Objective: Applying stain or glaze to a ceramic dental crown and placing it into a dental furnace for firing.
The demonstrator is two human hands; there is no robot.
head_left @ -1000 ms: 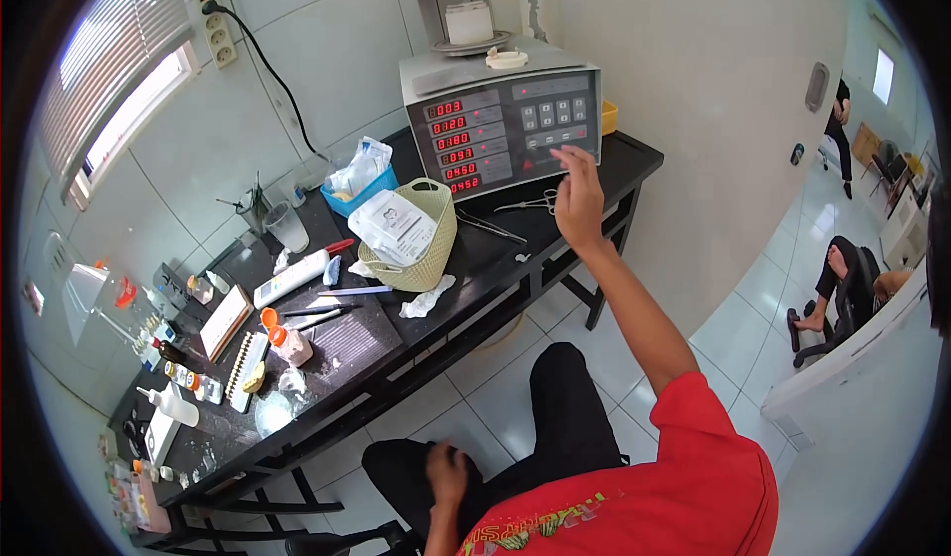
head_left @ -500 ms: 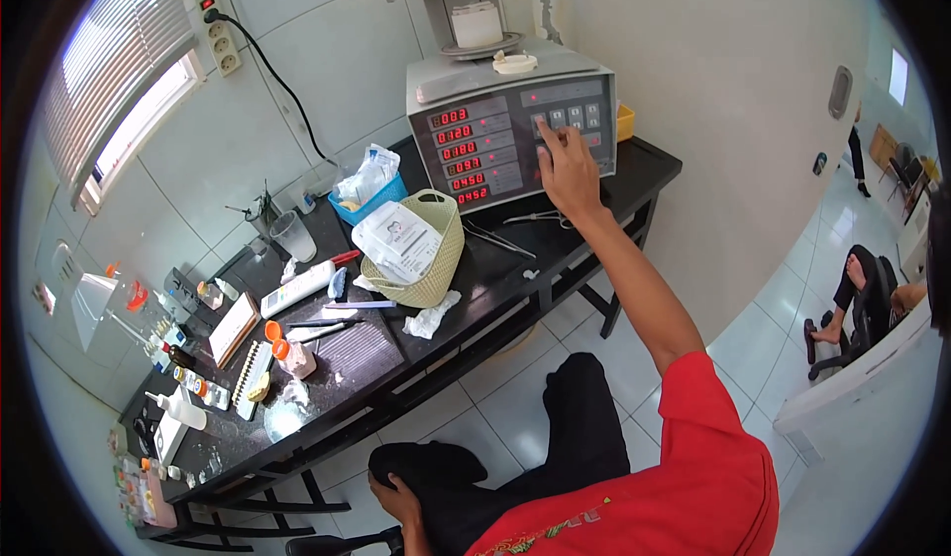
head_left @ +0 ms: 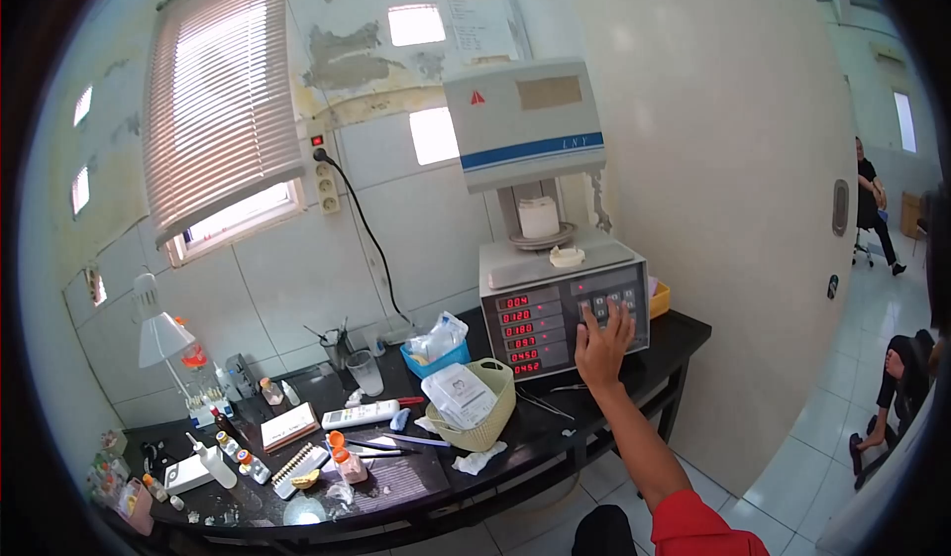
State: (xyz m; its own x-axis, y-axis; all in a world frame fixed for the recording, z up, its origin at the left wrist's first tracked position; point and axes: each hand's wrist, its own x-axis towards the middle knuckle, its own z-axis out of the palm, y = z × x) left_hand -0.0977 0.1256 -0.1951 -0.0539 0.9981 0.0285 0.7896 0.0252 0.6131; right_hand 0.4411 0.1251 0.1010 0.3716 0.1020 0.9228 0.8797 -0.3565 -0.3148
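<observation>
Blind (head_left: 223, 110) at left is glowing; small panes (head_left: 416, 24) in the wall (head_left: 436, 254) are glowing too. Tiles (head_left: 282, 303) are covering the lower wall; the upper part is peeling in grey patches (head_left: 342, 56). Black table (head_left: 693, 334) is running along it. Cream door (head_left: 713, 209) is standing at right; beyond it, floor (head_left: 807, 467) is gleaming.

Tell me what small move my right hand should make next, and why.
Probably a light key press: your right hand is raised with its fingers over the keypad, and the lit red readouts beside it suggest that the machine is powered. Whether a fingertip already touches a key is too small to tell.
</observation>
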